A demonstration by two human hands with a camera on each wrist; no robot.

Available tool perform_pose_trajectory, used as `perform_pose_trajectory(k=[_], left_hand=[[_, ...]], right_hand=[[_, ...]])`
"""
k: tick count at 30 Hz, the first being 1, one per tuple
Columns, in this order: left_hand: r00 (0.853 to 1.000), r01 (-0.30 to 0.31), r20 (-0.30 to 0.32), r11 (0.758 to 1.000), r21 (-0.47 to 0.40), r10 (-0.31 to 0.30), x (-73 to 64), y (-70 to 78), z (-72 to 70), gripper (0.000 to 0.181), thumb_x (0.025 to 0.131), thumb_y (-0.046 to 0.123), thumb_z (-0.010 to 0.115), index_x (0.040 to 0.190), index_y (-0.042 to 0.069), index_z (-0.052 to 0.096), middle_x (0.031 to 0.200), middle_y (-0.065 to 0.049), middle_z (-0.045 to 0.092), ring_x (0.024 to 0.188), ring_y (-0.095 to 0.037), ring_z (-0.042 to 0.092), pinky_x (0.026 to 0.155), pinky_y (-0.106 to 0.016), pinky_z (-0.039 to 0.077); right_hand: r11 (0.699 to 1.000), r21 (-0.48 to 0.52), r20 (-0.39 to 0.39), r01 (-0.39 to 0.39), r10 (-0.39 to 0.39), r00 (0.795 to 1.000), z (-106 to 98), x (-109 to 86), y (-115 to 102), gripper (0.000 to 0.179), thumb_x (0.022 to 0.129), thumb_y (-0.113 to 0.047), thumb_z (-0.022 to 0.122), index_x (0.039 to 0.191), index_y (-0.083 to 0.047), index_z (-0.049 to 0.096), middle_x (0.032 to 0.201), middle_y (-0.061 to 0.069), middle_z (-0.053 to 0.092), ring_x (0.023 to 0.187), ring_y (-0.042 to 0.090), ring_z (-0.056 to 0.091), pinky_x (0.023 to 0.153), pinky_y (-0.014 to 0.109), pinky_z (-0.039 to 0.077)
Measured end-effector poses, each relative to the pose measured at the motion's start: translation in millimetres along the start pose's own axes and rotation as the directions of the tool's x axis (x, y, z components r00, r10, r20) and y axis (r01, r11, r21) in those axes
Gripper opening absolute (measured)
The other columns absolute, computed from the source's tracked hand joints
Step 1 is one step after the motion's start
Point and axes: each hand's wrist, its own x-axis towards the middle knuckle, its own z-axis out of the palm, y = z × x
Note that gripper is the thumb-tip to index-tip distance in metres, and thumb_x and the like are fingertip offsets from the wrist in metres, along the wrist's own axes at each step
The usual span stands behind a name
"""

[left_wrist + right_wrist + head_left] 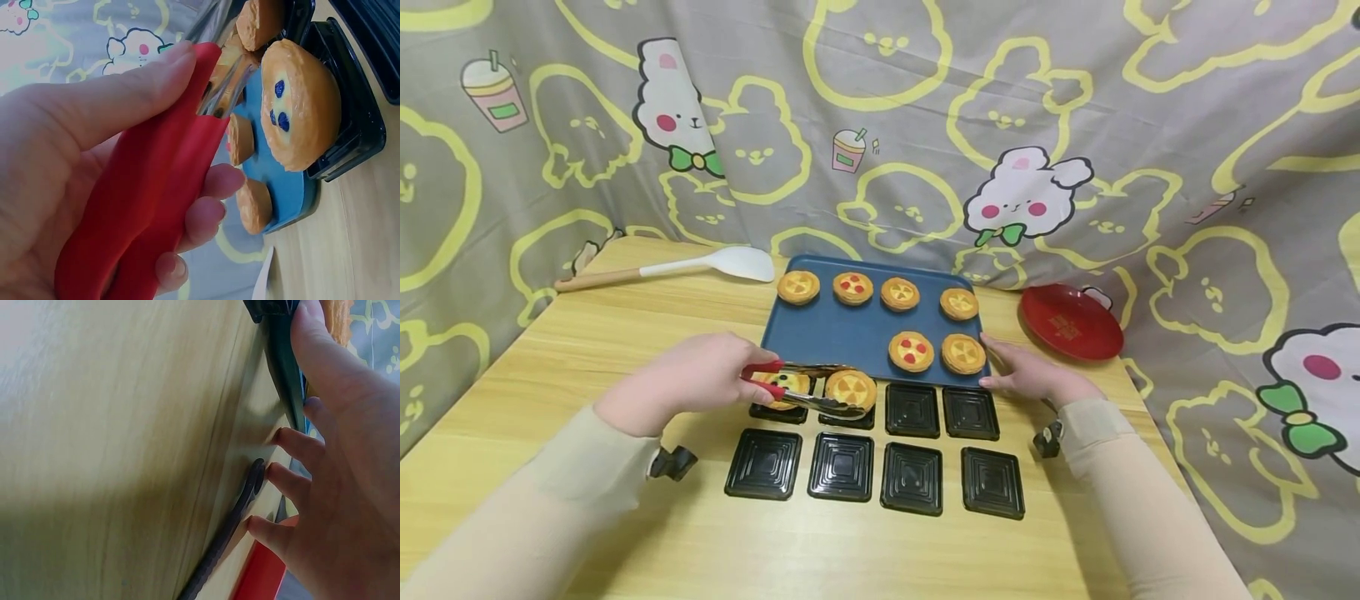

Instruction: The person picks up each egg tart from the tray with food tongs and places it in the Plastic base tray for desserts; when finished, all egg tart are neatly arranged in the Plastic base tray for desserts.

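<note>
My left hand grips red-handled metal tongs. Their jaws reach along both sides of a tart with an orange pinwheel top, over a square black plastic tray in the back row. Beside it, a blueberry-topped tart sits on another small black tray, partly behind the tongs in the head view. My right hand rests at the right front corner of the blue baking tray, its thumb at the rim and its fingers spread. Several tarts stand on that baking tray, including a raspberry-topped tart.
More square black trays lie in front, such as the front-row tray. A red plate stands at the right by the patterned curtain. A white spatula with a wooden handle lies at the back left of the wooden table.
</note>
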Motion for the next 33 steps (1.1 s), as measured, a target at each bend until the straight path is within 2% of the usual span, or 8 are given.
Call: perform_pose_trajectory(k=[5, 9, 16, 18, 21, 25, 29, 33], left_hand=[[1.0, 0.019, 0.002, 0.999, -0.035, -0.019, -0.2, 2.1, -5.6, 0.061, 0.083, 0.044, 0.078, 0.127, 0.004, 0.066, 0.09, 0.003, 0.066, 0.074, -0.014, 0.056, 0.068, -0.038, 0.047], [0.999, 0.012, -0.041, 0.999, -0.034, -0.013, 3.3, 5.8, -16.9, 0.058, 0.083, 0.041, 0.08, 0.126, 0.005, 0.067, 0.093, 0.0, 0.066, 0.081, -0.016, 0.06, 0.074, -0.042, 0.05], [0.996, 0.047, -0.082, 0.999, 0.027, -0.045, 29.2, 15.9, -28.5, 0.061, 0.081, 0.043, 0.081, 0.125, 0.004, 0.066, 0.09, 0.0, 0.066, 0.073, -0.017, 0.056, 0.071, -0.04, 0.047], [0.996, 0.05, -0.077, 0.997, 0.055, -0.046, 38.9, 18.2, -27.4, 0.06, 0.081, 0.045, 0.081, 0.123, 0.006, 0.066, 0.09, 0.0, 0.066, 0.074, -0.018, 0.058, 0.072, -0.041, 0.048], [0.997, 0.049, -0.07, 0.995, 0.089, -0.043, 54.2, 23.5, -23.1, 0.066, 0.081, 0.047, 0.08, 0.13, 0.005, 0.063, 0.108, -0.006, 0.069, 0.086, -0.022, 0.063, 0.08, -0.045, 0.05], [0.997, 0.063, -0.05, 0.992, 0.113, -0.058, 71.8, 32.2, -12.2, 0.075, 0.083, 0.048, 0.077, 0.14, 0.003, 0.056, 0.126, -0.012, 0.064, 0.103, -0.029, 0.064, 0.087, -0.048, 0.049], [0.997, 0.063, -0.049, 0.989, 0.131, -0.057, 84.8, 39.5, 0.5, 0.073, 0.086, 0.049, 0.075, 0.14, 0.005, 0.055, 0.128, -0.012, 0.063, 0.11, -0.03, 0.062, 0.09, -0.048, 0.048], [0.997, 0.053, -0.059, 0.984, 0.17, -0.043, 93.0, 44.2, 9.6, 0.068, 0.088, 0.048, 0.073, 0.139, 0.006, 0.057, 0.124, -0.011, 0.064, 0.107, -0.028, 0.062, 0.086, -0.047, 0.05]], right_hand=[[1.0, 0.004, 0.002, 0.01, -0.01, 1.0, 0.2, 0.2, 0.7, 0.095, 0.09, -0.041, 0.071, 0.158, -0.004, 0.015, 0.159, 0.023, 0.02, 0.144, 0.043, 0.019, 0.113, 0.055, 0.015], [1.0, -0.003, 0.0, 0.011, -0.011, 1.0, 0.0, -0.9, 1.0, 0.094, 0.091, -0.04, 0.071, 0.158, -0.003, 0.016, 0.158, 0.023, 0.02, 0.143, 0.043, 0.02, 0.113, 0.056, 0.016], [1.0, -0.008, 0.0, 0.001, -0.001, 1.0, -0.8, -1.3, 0.2, 0.095, 0.091, -0.044, 0.07, 0.158, -0.005, 0.015, 0.159, 0.023, 0.02, 0.143, 0.043, 0.02, 0.113, 0.056, 0.016], [1.0, -0.001, 0.001, 0.001, -0.001, 1.0, -0.5, -0.7, -0.7, 0.095, 0.09, -0.044, 0.07, 0.158, -0.005, 0.015, 0.159, 0.023, 0.02, 0.143, 0.043, 0.02, 0.113, 0.056, 0.016], [1.0, 0.011, 0.003, -0.003, 0.003, 1.0, -0.1, -0.9, -1.0, 0.095, 0.09, -0.043, 0.07, 0.158, -0.006, 0.015, 0.159, 0.022, 0.019, 0.144, 0.042, 0.019, 0.113, 0.055, 0.015], [1.0, 0.019, 0.01, -0.019, 0.018, 1.0, 0.5, -0.6, -1.1, 0.095, 0.091, -0.044, 0.069, 0.159, -0.007, 0.014, 0.16, 0.021, 0.017, 0.144, 0.042, 0.018, 0.113, 0.056, 0.015], [0.999, 0.037, 0.016, -0.034, 0.033, 0.999, -0.8, -1.4, -3.7, 0.095, 0.09, -0.045, 0.069, 0.159, -0.009, 0.013, 0.161, 0.019, 0.017, 0.145, 0.042, 0.017, 0.113, 0.056, 0.015], [0.998, 0.045, 0.024, -0.044, 0.043, 0.999, -2.4, -3.2, -4.5, 0.096, 0.091, -0.045, 0.069, 0.159, -0.009, 0.013, 0.161, 0.019, 0.016, 0.145, 0.042, 0.017, 0.113, 0.057, 0.015]])
